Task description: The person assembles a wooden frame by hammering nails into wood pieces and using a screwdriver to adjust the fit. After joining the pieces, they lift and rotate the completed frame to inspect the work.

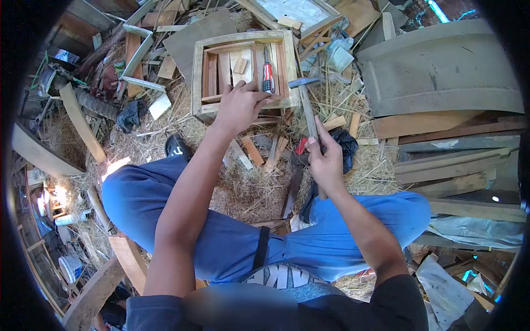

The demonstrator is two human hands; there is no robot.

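My right hand (326, 160) is wrapped round the lower part of a hammer (308, 110), whose metal head (303, 82) is raised near the right side of a wooden box frame (197, 77). My left hand (238, 105) lies over the front edge of this frame, its fingers curled onto the wood; whether something small is between thumb and forefinger I cannot make out. Inside the frame sits a smaller reddish wooden frame (212, 74). A screwdriver (268, 77) with a red, white and blue handle rests inside on the right. Left of it lies a small wood block (240, 66).
Wood offcuts (252, 150) and straw cover the ground between my legs. A large grey panel (441, 71) leans at the right above stacked boards (452, 168). A curved board (83, 121) stands at the left, and a white bucket (70, 268) is at lower left.
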